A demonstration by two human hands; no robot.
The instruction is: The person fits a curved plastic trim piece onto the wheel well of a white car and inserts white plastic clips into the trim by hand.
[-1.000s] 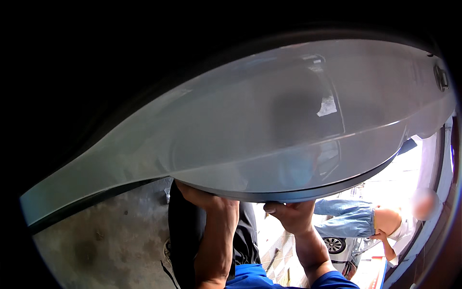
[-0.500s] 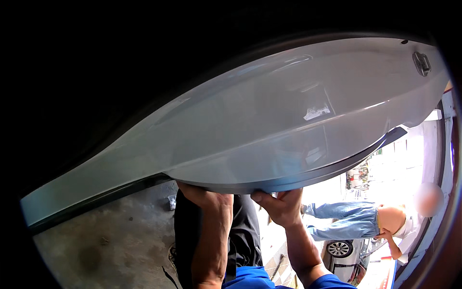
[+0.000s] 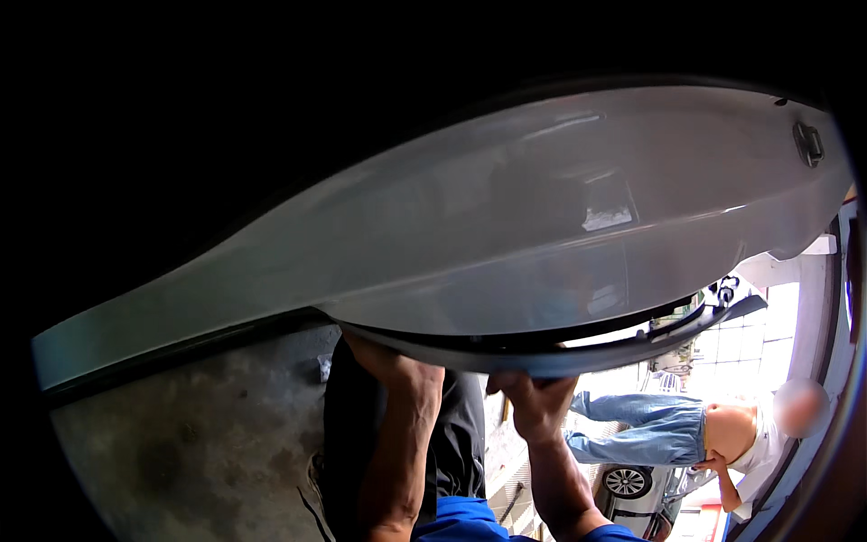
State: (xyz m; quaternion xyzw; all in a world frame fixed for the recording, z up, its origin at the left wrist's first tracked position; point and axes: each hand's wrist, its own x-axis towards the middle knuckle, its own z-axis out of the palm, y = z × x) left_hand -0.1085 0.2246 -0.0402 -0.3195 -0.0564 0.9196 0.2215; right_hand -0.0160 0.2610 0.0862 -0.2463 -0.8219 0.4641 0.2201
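A long, curved grey trim strip with a smooth outer face (image 3: 578, 361) runs along the lower edge of a large, glossy grey curved vehicle panel (image 3: 506, 244). Toward the right the strip stands off from the panel, leaving a narrow, bowed gap through which bright background shows; toward the left it lies close against it. Small dark fittings (image 3: 725, 291) show near the strip's right end. The right hand (image 3: 535, 406) holds the strip from below, its thumb against the lower edge and its other fingers passing up behind. The left hand (image 3: 393, 366) is up against the strip farther left; its fingers are hidden, so how tightly they close cannot be told. On the panel, a dark oval handle-like piece (image 3: 809, 144) sits near the right end, and a black edging (image 3: 190, 359) follows the lower left rim. Below are the wearer's black trousers (image 3: 456, 434) and blue shirt (image 3: 470, 521), with a stained grey concrete floor (image 3: 226, 434) to the left. To the right, another person in loose light-blue jeans (image 3: 646, 429) and a white top (image 3: 768, 461) appears sideways, near a silver car's multi-spoke wheel (image 3: 628, 481)
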